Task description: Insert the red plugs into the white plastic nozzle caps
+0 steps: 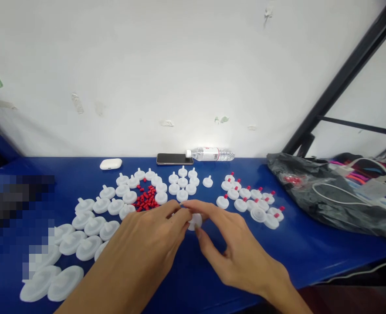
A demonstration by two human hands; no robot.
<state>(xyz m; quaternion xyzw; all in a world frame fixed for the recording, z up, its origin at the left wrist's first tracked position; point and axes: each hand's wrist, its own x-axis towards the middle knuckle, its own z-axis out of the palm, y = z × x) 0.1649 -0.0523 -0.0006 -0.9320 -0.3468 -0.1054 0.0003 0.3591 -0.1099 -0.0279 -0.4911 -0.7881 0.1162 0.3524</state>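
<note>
My right hand (235, 244) pinches a white plastic disc-shaped cap (194, 221) between thumb and fingers, just above the blue tabletop. My left hand (160, 231) is closed beside it, its fingertips meeting the cap's left side; whatever they grip is hidden. Behind the left hand lies a heap of small red caps (146, 198), ringed by several white disc caps with stems (115, 206). Beyond my fingertips stands a small group of white disc caps (182, 182). To the right, several white disc caps have red caps on their stems (241, 204).
A phone (174, 159) and a clear water bottle (212, 154) lie by the wall, with a white earbud case (111, 164) to their left. A black plastic bag (336, 213) with cables sits at right. A dark, pixelated object (13, 200) is at left.
</note>
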